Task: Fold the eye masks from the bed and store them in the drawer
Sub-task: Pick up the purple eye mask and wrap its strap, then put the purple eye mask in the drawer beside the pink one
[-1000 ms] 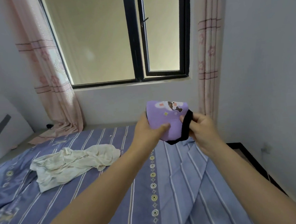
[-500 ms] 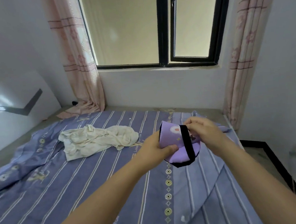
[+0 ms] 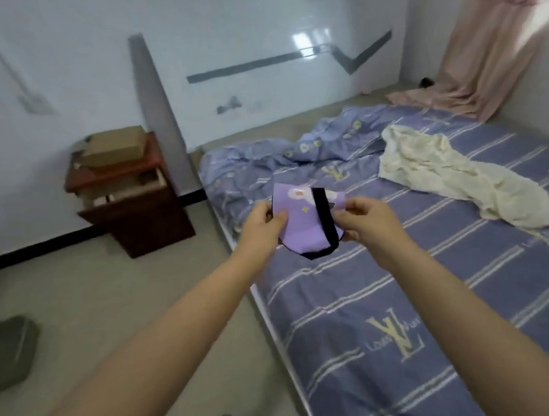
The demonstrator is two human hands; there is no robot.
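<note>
Both hands hold one purple eye mask (image 3: 305, 225) in the air above the near-left edge of the bed (image 3: 425, 294), at frame centre. The left hand (image 3: 263, 224) pinches the mask's left edge, thumb on the front face, fingers behind. The right hand (image 3: 363, 221) is closed on the mask's right edge, beside the black strap (image 3: 326, 223) that runs down the front of the mask and loops under its lower edge. The mask appears folded in half; a cartoon print shows on its upper part, but blur hides the detail.

Surroundings, read from the mask:
- 10 o'clock — a dark wooden nightstand (image 3: 142, 207) against the wall, its top drawer (image 3: 123, 188) pulled open, a cardboard box (image 3: 114, 146) on top.
- 2 o'clock — a crumpled cream cloth (image 3: 447, 171) lying on the striped blue bedsheet, well apart from the hands.
- 1 o'clock, far corner — a pink curtain (image 3: 498, 35) reaching the floor.
- 8 o'clock — a dark green case (image 3: 2, 354) on the floor, at the left frame edge.

The drawer contents cannot be made out.
</note>
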